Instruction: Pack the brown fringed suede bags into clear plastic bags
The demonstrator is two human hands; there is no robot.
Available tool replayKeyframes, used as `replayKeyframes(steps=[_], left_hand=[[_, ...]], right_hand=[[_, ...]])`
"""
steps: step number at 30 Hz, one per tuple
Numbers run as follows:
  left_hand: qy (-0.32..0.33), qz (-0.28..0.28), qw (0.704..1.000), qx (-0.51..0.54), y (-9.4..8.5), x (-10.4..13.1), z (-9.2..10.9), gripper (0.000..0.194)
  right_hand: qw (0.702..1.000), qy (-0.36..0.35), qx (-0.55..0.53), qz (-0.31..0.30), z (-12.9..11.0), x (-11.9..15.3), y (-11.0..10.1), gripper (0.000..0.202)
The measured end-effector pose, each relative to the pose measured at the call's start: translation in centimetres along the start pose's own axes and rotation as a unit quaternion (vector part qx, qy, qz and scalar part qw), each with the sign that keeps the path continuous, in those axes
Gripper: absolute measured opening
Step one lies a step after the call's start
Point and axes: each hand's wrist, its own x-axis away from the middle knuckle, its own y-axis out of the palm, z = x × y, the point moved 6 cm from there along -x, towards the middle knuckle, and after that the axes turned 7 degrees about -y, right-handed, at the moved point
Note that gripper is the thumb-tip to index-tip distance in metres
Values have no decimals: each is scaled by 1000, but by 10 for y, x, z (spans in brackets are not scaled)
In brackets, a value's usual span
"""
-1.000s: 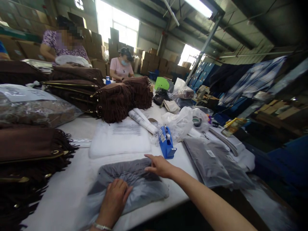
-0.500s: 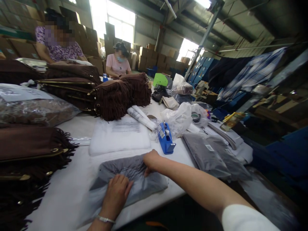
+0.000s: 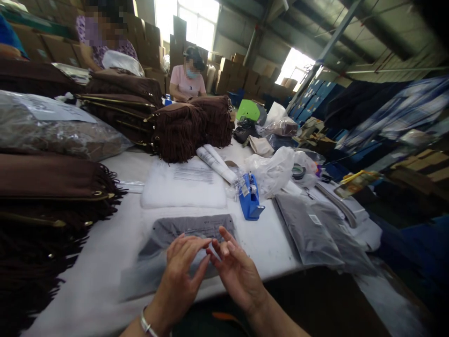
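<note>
Covering the surface's (image 3: 105, 262) left edge, brown fringed bags (image 3: 52, 196) crowd the work. At the near edge lies a grey bagged garment (image 3: 189, 231), seemingly mid-sealing. Left hand (image 3: 180, 276) and right hand (image 3: 236, 271) hover above it, fingers spread, holding nothing. A blue tape dispenser (image 3: 249, 201) sits just beyond.

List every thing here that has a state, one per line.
Left hand: open, fingers spread above the grey bag.
Right hand: open, holds nothing.
Grey bag: flat on the table, in clear plastic.
Tape dispenser: upright.
Fringed bags: stacked.
White pack: flat.
</note>
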Motion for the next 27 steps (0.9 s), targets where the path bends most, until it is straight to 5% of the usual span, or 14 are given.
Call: replayKeyframes(steps=[4,27], left_hand=[[17,4,1000,16,-11,0,22,29],[81,44,996,7,-20,-2,28,28]], right_hand=[[999,21,-35,6,5,2,5,40],[992,60,-93,63,26,1,-2,38]])
